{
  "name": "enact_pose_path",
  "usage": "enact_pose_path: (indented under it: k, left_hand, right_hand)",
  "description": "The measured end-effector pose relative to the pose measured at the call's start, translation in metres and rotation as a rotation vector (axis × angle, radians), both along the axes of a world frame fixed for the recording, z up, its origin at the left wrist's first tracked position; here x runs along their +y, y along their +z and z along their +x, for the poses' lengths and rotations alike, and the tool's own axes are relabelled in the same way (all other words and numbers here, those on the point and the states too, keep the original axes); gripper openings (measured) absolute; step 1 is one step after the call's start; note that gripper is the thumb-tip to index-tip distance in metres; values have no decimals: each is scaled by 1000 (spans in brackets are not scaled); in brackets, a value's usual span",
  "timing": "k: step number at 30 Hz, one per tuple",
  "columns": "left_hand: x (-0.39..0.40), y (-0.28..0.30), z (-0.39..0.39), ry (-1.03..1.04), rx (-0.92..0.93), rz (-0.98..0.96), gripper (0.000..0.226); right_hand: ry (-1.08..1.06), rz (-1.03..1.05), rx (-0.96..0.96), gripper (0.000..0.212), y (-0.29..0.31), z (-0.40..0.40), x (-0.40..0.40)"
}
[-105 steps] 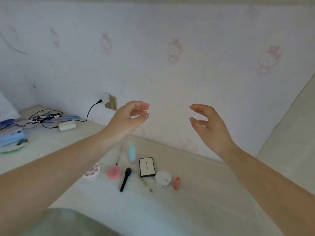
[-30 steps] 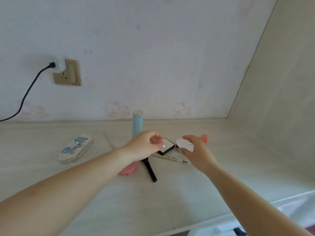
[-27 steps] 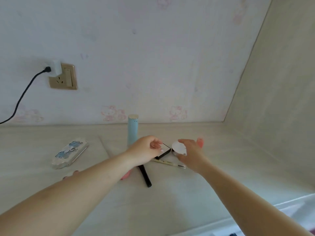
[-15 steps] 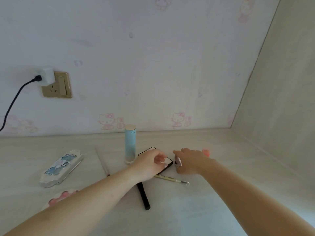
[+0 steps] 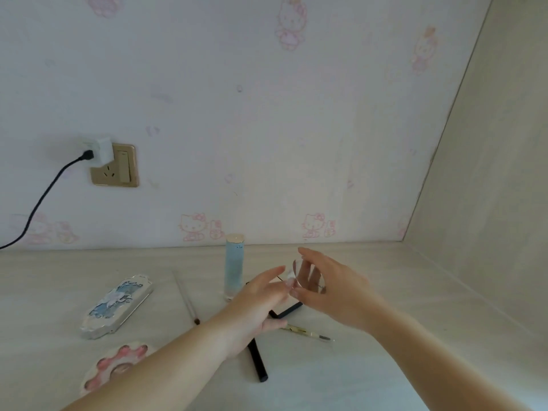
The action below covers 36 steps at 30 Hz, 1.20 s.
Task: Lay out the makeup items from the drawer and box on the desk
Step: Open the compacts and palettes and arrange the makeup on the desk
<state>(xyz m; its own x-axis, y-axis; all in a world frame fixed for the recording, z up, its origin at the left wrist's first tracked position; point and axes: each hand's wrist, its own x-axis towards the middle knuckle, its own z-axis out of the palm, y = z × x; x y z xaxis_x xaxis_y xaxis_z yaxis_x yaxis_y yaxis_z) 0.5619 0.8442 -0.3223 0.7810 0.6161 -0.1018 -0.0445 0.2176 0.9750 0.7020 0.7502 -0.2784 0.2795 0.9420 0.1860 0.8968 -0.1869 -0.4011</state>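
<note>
My right hand (image 5: 335,295) holds a round white compact (image 5: 297,271) lifted off the desk (image 5: 400,372) and tipped on its edge. My left hand (image 5: 255,304) reaches toward it with straight fingers, the tips touching the compact's lower edge. Under both hands lies a black square case (image 5: 289,310), mostly hidden. A pale blue tube (image 5: 234,268) stands upright just behind my left hand. A black brush handle (image 5: 258,363) and a thin pencil (image 5: 305,332) lie in front.
A blue decorated palette (image 5: 117,304), a pink paw-shaped case (image 5: 118,363) and a thin brush (image 5: 186,298) lie to the left. A wall socket (image 5: 118,166) with a plugged black cable (image 5: 44,197) is behind. A side panel (image 5: 489,203) closes the right.
My hands came down from mid-air to the items. The right hand closed on the round compact and lifted it off the desk, tipping it up. The left hand's fingers straightened toward it.
</note>
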Motion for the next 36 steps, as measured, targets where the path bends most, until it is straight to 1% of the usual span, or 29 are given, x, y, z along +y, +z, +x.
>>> enact_pose_path:
  k: [2, 5, 7, 8, 12, 14, 15, 18, 22, 28, 31, 36]
  left_hand:
    - [-9, 7, -15, -58, -53, -52, 46]
    - [-17, 16, -39, -92, -111, -46, 45]
    - [-20, 23, -58, -81, -156, -35, 39]
    - [-21, 26, -66, -68, -172, -25, 36]
    - [-21, 33, -109, 26, -215, 59, 33]
    - [-18, 32, -134, 94, -233, 40, 32]
    - [-15, 31, -144, 118, -237, 31, 32]
    - [-5, 29, -179, 189, -258, 19, 33]
    - [11, 23, -220, 277, -305, -3, 32]
    - [35, 17, -256, 408, -342, -88, 34]
    - [45, 13, -268, 461, -354, -147, 34]
    - [57, 4, -282, 530, -356, -181, 34]
  right_hand:
    - [20, 39, 45, 70, 11, -18, -5]
    - [82, 89, 174, 73, 19, -45, -9]
    - [117, 128, 229, 72, 22, -64, -6]
    - [122, 145, 245, 69, 23, -72, -4]
    - [173, 164, 228, 44, 21, -115, 10]
    - [216, 185, 241, 34, 20, -142, 18]
    - [232, 189, 248, 33, 19, -153, 22]
    - [299, 184, 274, 35, 17, -190, 41]
    - [384, 169, 304, 33, 12, -234, 70]
    - [394, 163, 327, 34, -1, -279, 107]
    - [382, 149, 295, 36, -3, -294, 118]
    - [373, 137, 351, 33, -15, -317, 138]
